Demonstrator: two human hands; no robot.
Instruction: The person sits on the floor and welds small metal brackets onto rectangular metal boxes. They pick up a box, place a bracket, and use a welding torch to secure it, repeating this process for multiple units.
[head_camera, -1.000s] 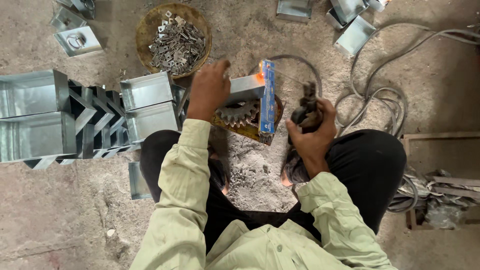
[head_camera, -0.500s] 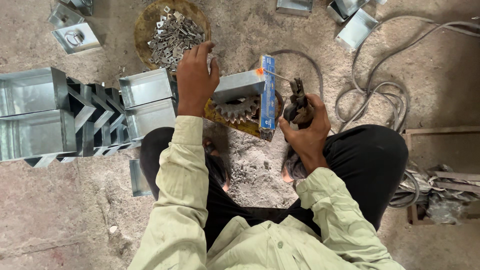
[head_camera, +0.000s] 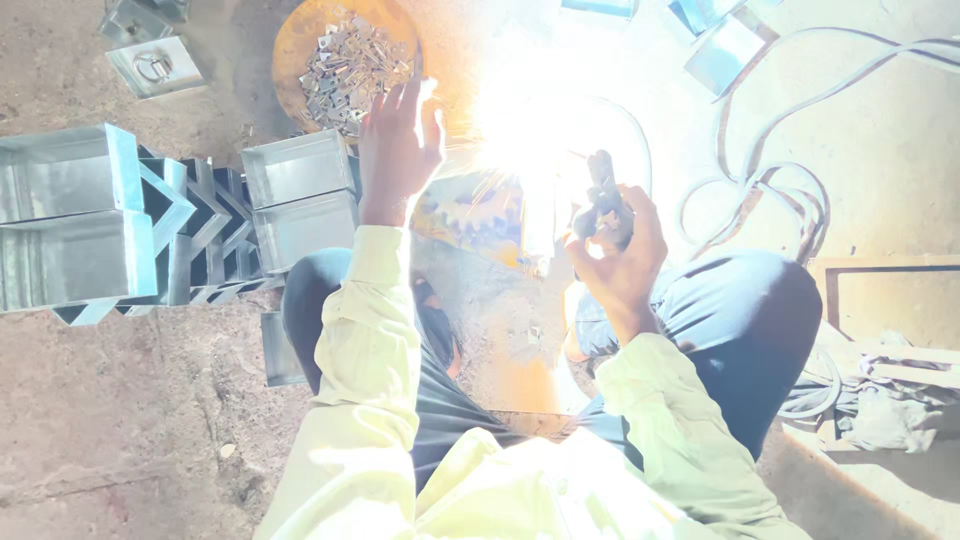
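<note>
While the welding holder (head_camera: 603, 200) is gripped in the right hand (head_camera: 622, 255), the open left hand (head_camera: 398, 150) is best kept raised beside the flare (head_camera: 525, 120), apparently as a shield.

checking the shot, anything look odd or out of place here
A white glare between the left hand and the tool in the right hand washes out the workpiece; nothing else stands out.
</note>
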